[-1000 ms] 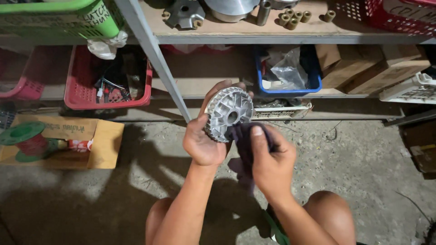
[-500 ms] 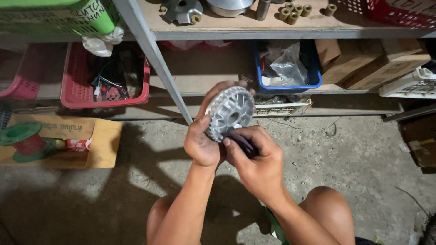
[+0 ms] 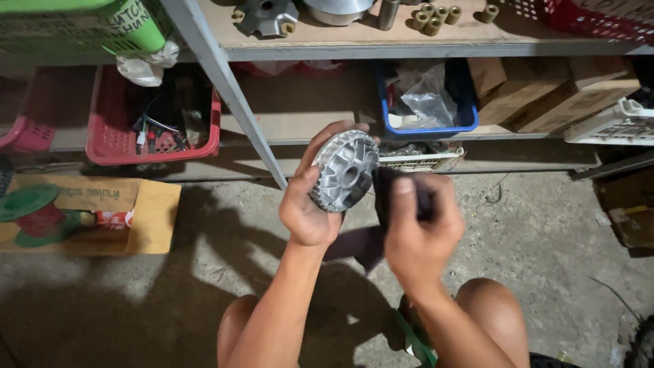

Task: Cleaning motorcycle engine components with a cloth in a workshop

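Grey cast-metal finned pulley disc [image 3: 345,172] at frame centre | left hand [image 3: 308,211] grip clenched on rim at 8 o'clock | right hand [image 3: 417,232] grasping dark cloth [image 3: 383,194] at 3 o'clock | I judge: stiff, heavyish; hold by rim.

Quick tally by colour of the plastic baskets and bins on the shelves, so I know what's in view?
Red baskets: 2
Blue bin: 1
Pink basket: 1
White basket: 1
Green bin: 1
Total: 6
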